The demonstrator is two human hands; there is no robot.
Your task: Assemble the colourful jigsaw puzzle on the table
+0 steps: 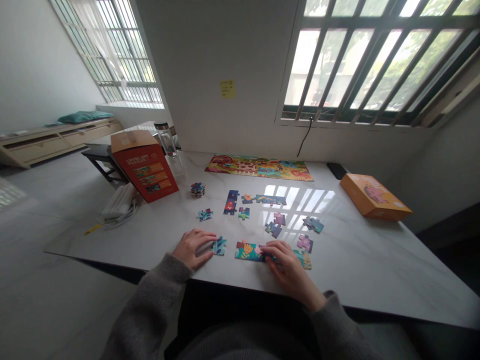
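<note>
Curves the left hand (193, 248) around the left edge of a teal, tabbed puzzle piece (219, 245), with thumb and fingers parted (cannot tell whether gripping). Covers the middle of a flat strip of interlocked pieces (246, 251) with the right hand (288, 267); cannot tell that grasp either. Wears soft gray knit sleeves (144, 300). Farther out on the smooth, gray-veined white tabletop (367, 265), shows loose knobbed pieces (273, 229) and a many-layered stack (198, 189). Beyond, shows a long rectangular puzzle (247, 168) between a red cardboard box (146, 172) and a low orange box (375, 197).
</note>
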